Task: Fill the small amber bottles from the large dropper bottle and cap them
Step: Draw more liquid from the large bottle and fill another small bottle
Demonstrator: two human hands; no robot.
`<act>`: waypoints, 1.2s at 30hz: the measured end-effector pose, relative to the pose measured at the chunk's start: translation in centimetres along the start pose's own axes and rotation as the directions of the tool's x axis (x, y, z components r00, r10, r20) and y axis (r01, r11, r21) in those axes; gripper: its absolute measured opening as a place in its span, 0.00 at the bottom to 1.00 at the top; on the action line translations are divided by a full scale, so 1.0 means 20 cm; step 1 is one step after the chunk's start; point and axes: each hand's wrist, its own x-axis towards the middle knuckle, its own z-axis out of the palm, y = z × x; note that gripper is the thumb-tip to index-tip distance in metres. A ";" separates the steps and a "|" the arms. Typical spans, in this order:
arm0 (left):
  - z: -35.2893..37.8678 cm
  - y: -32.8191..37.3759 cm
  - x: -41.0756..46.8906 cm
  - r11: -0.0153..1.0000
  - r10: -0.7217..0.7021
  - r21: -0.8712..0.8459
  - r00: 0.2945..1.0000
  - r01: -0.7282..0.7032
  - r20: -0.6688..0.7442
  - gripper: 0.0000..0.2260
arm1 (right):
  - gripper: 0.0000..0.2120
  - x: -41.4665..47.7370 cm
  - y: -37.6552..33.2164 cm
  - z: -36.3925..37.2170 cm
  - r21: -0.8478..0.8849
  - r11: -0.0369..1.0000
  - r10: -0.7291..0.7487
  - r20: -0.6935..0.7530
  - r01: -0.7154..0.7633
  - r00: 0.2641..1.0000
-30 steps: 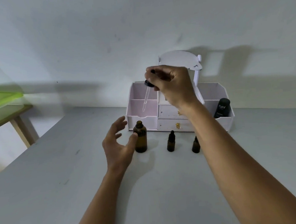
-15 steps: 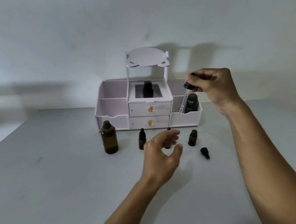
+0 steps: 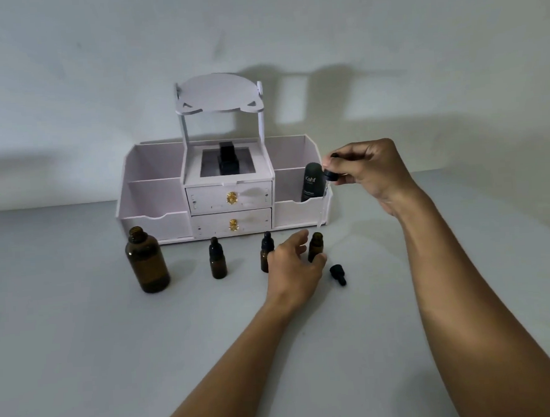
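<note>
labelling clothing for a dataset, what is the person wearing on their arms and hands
Nothing visible: the left forearm and right forearm are bare to the frame edge, no sleeves. The left hand and right hand have no gloves, watch, bracelet or rings.

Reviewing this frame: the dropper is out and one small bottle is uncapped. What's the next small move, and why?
Probably close the left hand round the uncapped small amber bottle to steady it. Its fingers flank it without a clear grip, while the right hand pinches the dropper with its glass tip just above the open mouth.
</note>
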 end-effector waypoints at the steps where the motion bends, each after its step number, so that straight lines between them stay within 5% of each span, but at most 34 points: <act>1: 0.01 0.00 0.01 1.000 0.005 0.004 1.000 -0.005 -0.008 0.26 | 0.03 0.00 0.01 0.00 -0.003 1.000 0.006 0.004 -0.006 1.000; 12: 0.03 -0.02 0.05 0.999 0.037 -0.035 0.999 -0.038 -0.030 0.13 | 0.05 0.03 0.09 0.02 -0.035 0.999 0.019 0.033 -0.018 0.999; 36: 0.03 -0.01 0.04 0.998 0.061 -0.019 0.998 -0.061 -0.022 0.15 | 0.04 0.03 0.10 0.02 -0.114 0.994 0.005 0.055 0.001 0.998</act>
